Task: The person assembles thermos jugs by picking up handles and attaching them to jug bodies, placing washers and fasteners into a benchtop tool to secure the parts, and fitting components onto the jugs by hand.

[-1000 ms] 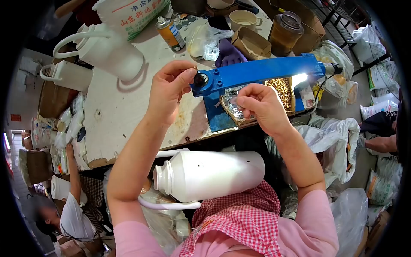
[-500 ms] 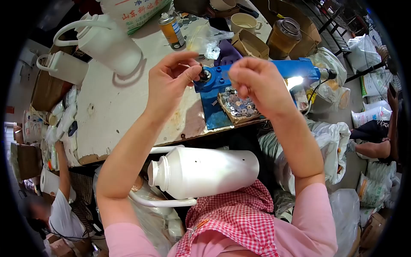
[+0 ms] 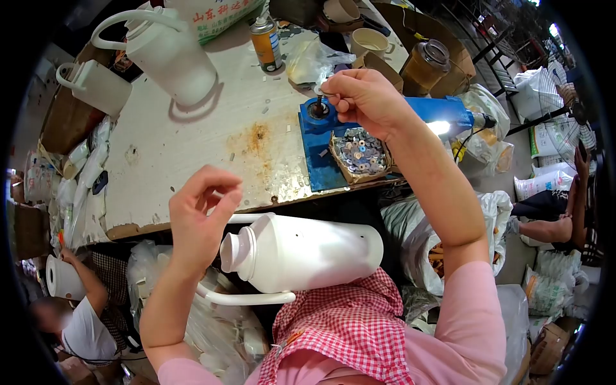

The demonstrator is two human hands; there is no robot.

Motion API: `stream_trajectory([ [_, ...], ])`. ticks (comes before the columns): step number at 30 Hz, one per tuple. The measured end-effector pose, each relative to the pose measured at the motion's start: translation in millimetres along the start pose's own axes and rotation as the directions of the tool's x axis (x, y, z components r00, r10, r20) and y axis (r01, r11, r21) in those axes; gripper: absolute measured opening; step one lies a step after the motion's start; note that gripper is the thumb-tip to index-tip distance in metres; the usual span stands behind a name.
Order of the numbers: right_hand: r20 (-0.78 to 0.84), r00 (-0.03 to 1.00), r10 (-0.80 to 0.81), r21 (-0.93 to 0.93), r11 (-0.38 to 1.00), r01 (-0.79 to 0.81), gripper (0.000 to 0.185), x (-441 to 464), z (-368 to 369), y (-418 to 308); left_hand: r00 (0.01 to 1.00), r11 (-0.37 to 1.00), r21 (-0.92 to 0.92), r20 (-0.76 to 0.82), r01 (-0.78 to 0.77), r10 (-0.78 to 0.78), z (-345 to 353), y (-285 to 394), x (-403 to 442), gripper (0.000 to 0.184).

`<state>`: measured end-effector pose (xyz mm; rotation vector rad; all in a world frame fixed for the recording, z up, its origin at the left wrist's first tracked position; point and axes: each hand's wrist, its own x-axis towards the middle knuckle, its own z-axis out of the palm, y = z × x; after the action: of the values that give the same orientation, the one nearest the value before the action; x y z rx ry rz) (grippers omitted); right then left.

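My right hand (image 3: 364,99) pinches a small pale washer (image 3: 319,90) just above a dark upright bolt (image 3: 319,106) in the round seat of a blue machine (image 3: 316,138). Below that hand a cardboard box (image 3: 346,168) holds many washers (image 3: 362,152). My left hand (image 3: 202,215) hangs in front of the table edge, its fingers loosely curled and the thumb slightly apart, with nothing visible in it. Beside it, a white kettle body (image 3: 314,253) lies sideways across my lap, its neck toward the left hand and small holes in its side. A white handle (image 3: 247,299) runs along it.
Two white kettles (image 3: 173,64) stand at the table's back left. A spray can (image 3: 265,43), plastic bag (image 3: 311,61), mug (image 3: 371,43) and brown jar (image 3: 425,63) are at the back. White sacks (image 3: 443,224) stand at right. Another person (image 3: 90,321) sits at left.
My left hand has left the blue machine and moved down and left toward the kettle's neck. My right hand has shifted up and left, over the bolt.
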<state>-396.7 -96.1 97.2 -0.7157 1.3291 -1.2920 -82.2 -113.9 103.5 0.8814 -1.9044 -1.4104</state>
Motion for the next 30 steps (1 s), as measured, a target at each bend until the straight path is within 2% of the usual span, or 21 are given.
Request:
stream_trajectory([
  [4, 0.008, 0.999, 0.048, 0.012, 0.999, -0.048, 0.013, 3, -2, 1, 0.999, 0.998, 0.057, -0.040, 0.000, 0.003, -13, 4, -27, 0.012],
  [6, 0.025, 0.996, 0.089, -0.033, 0.996, -0.088, 0.012, 2, -1, -2, 0.999, 0.976, 0.218, -0.021, -0.025, 0.031, -16, 8, -37, 0.013],
  [8, 0.037, 0.996, 0.085, -0.024, 0.996, -0.084, 0.012, 1, -4, -2, 0.999, 0.963, 0.267, -0.005, -0.033, 0.036, -15, 13, -45, 0.018],
  [10, 0.044, 0.996, 0.083, -0.010, 0.996, -0.083, 0.012, -1, -6, -1, 0.999, 0.898, 0.438, 0.032, -0.041, 0.030, -13, 17, -53, 0.024],
  [11, 0.066, 0.997, 0.043, 0.057, 0.997, -0.046, 0.013, -3, -9, 1, 0.995, 0.863, 0.505, 0.088, -0.006, -0.044, -18, 17, -57, 0.037],
  [12, 0.080, 0.997, 0.005, 0.125, 0.992, -0.015, 0.014, -8, -12, 6, 0.993, 0.866, 0.500, 0.105, -0.004, -0.056, -18, 18, -62, 0.037],
  [13, 0.063, 0.998, 0.021, 0.131, 0.991, -0.029, 0.014, -18, -18, 13, 0.988, 0.789, 0.613, 0.138, -0.034, -0.064, -17, 18, -66, 0.044],
  [14, 0.020, 0.998, -0.058, 0.046, 0.997, 0.057, 0.014, -33, -24, 19, 0.984, 0.698, 0.713, 0.166, -0.071, -0.069, -16, 18, -70, 0.051],
  [15, -0.007, 0.990, -0.142, -0.046, 0.989, 0.142, 0.014, -47, -29, 26, 0.961, 0.676, 0.735, 0.226, -0.060, -0.160, -20, 15, -75, 0.066],
  [16, -0.018, 0.972, -0.233, -0.144, 0.963, 0.228, 0.015, -58, -30, 31, 0.961, 0.680, 0.730, 0.225, -0.058, -0.159, -23, 11, -78, 0.066],
  [17, -0.093, 0.969, -0.227, -0.312, 0.931, 0.188, 0.017, -65, -30, 44, 0.946, 0.679, 0.732, 0.249, -0.044, -0.207, -24, 4, -82, 0.069],
  [18, -0.068, 0.960, -0.270, -0.417, 0.882, 0.219, 0.014, -66, -39, 65, 0.924, 0.675, 0.738, 0.275, -0.026, -0.265, -24, 0, -87, 0.073],
  [20, -0.130, 0.930, -0.343, -0.742, 0.656, 0.139, 0.013, -67, -43, 93, 0.906, 0.693, 0.721, 0.276, 0.027, -0.322, -25, -7, -89, 0.076],
  [21, -0.084, 0.875, -0.476, -0.838, 0.509, 0.197, 0.014, -70, -43, 103, 0.898, 0.740, 0.668, 0.274, 0.079, -0.344, -25, -11, -89, 0.075],
  [22, 0.062, 0.762, -0.645, -0.865, 0.346, 0.364, 0.014, -74, -44, 109, 0.885, 0.780, 0.610, 0.276, 0.140, -0.375, -25, -17, -92, 0.074],
  [24, -0.021, 0.708, -0.706, -0.839, 0.397, 0.372, 0.013, -100, -41, 120, 0.911, 0.855, 0.504, 0.286, 0.119, -0.296, -25, -33, -104, 0.053],
  [26, -0.268, 0.708, -0.653, -0.717, 0.626, 0.307, 0.014, -142, -48, 152, 0.967, 0.862, 0.498, 0.160, 0.094, -0.198, -20, -53, -127, 0.043],
  [27, -0.414, 0.752, -0.513, -0.615, 0.767, 0.184, 0.016, -165, -54, 178, 0.983, 0.876, 0.473, 0.098, 0.093, -0.157, -17, -61, -140, 0.041],
  [28, -0.469, 0.821, -0.326, -0.502, 0.863, 0.056, 0.023, -191, -58, 204, 0.993, 0.891, 0.445, 0.027, 0.087, -0.111, -15, -68, -152, 0.039],
  [29, -0.473, 0.870, -0.137, -0.366, 0.929, -0.052, 0.033, -214, -51, 226, 0.996, 0.870, 0.485, -0.040, 0.090, -0.081, -15, -72, -163, 0.037],
  [30, -0.372, 0.919, -0.132, -0.344, 0.939, -0.004, 0.037, -228, -44, 248, 0.979, 0.880, 0.439, -0.165, 0.179, -0.117, -15, -77, -176, 0.036],
])
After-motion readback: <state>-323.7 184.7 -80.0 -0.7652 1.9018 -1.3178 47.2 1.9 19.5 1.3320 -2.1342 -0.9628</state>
